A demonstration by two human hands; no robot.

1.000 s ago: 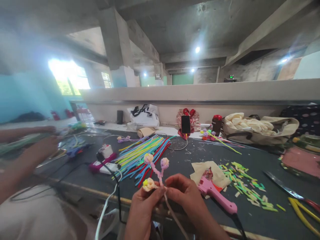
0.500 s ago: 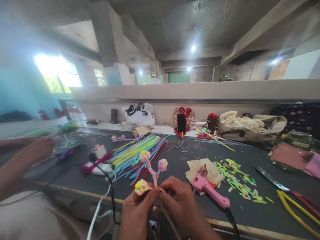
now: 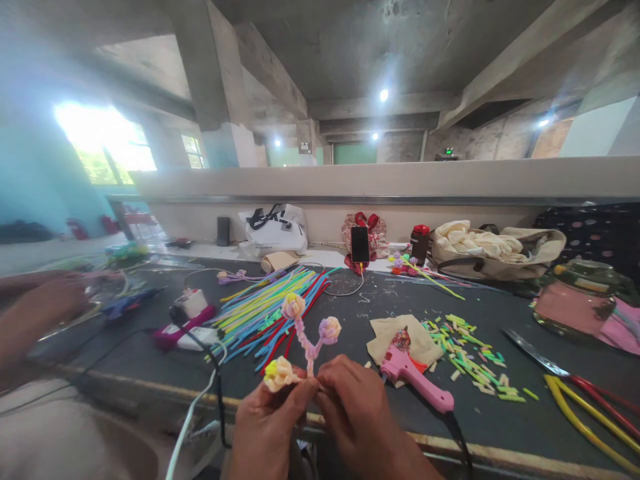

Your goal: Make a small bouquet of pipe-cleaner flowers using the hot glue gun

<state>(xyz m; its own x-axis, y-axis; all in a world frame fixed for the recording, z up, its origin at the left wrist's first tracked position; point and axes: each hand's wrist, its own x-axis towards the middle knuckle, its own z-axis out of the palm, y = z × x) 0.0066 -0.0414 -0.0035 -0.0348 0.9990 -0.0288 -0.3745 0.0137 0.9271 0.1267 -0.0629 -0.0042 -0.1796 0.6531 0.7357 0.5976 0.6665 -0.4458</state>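
Just over the table's front edge, my left hand (image 3: 270, 423) pinches a pipe-cleaner flower sprig (image 3: 310, 357) near its base. The sprig has a fuzzy lilac stem forking upward to two round buds, in yellow, peach and lilac. A third bloom, cream and yellow (image 3: 280, 375), leans out to the left above my left fingers. My right hand (image 3: 356, 407) is closed at the same joint, its thumb and fingers touching the stem from the right. The fingers hide the point where the stems meet.
Behind lie loose pipe cleaners (image 3: 270, 313). To the right are a pink glue gun (image 3: 417, 380) on a paper napkin, cut pipe-cleaner bits (image 3: 470, 353) and large scissors (image 3: 570, 373). A power strip (image 3: 183, 330) and cords lie left, near another person's arm (image 3: 35, 320).
The view has shifted slightly, and the two buds have tilted a little. The strand hanging below my right hand is no longer visible. The other person's hand has moved left.
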